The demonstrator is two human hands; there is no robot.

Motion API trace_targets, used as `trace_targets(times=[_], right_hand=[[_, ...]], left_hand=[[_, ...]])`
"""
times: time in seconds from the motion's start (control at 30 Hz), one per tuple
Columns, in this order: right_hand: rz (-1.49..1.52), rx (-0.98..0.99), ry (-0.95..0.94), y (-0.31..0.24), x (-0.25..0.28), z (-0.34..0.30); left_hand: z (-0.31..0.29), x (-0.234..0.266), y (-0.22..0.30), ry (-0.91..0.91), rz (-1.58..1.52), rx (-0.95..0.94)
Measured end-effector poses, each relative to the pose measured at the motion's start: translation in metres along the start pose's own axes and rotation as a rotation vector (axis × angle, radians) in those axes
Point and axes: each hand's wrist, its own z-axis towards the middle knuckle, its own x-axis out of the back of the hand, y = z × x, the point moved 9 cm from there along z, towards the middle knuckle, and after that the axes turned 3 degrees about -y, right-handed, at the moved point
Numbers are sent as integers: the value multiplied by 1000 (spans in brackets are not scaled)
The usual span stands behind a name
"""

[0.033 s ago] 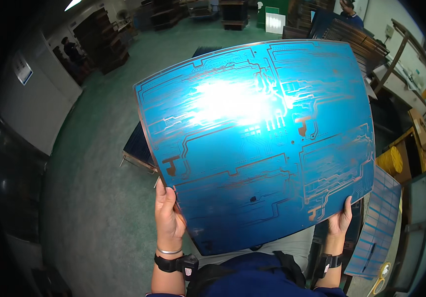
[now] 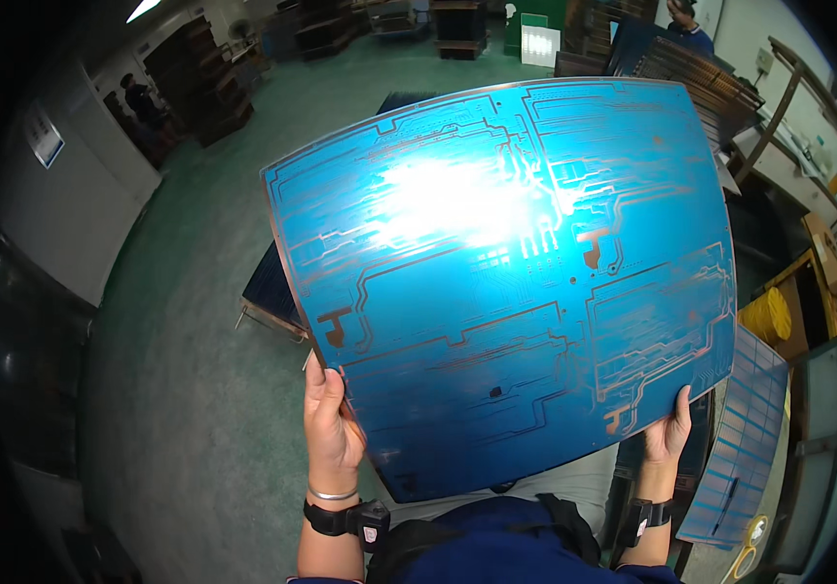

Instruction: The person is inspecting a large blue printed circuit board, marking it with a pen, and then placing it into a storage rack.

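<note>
A large blue circuit board panel (image 2: 496,341) with copper-coloured traces fills the middle of the view, tilted up in front of my body. Bright light glares off its upper left part. My left hand (image 2: 333,423) grips the panel's lower left edge, with the thumb on the near face. On the lower right edge my right hand (image 2: 670,431) holds it too, thumb up along the front. The fingers behind the panel are hidden for both hands.
On the right, a lighter panel with blue grid lines (image 2: 738,438) lies by a yellow roll (image 2: 767,317) and yellow-handled scissors (image 2: 751,545). Behind the held panel at left is a dark stack (image 2: 272,287). One person (image 2: 691,34) is at the upper right, another (image 2: 138,102) far left.
</note>
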Motion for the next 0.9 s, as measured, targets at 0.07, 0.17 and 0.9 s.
trace_targets(times=[0.07, 0.17, 0.9], right_hand=[[-12, 14, 13, 1, -1, 1], [-29, 2, 4, 4, -4, 1], [31, -95, 195, 30, 8, 0]], left_hand=[[1, 0, 6, 21, 6, -35], [-4, 6, 8, 95, 44, -56], [-23, -13, 8, 52, 93, -114]])
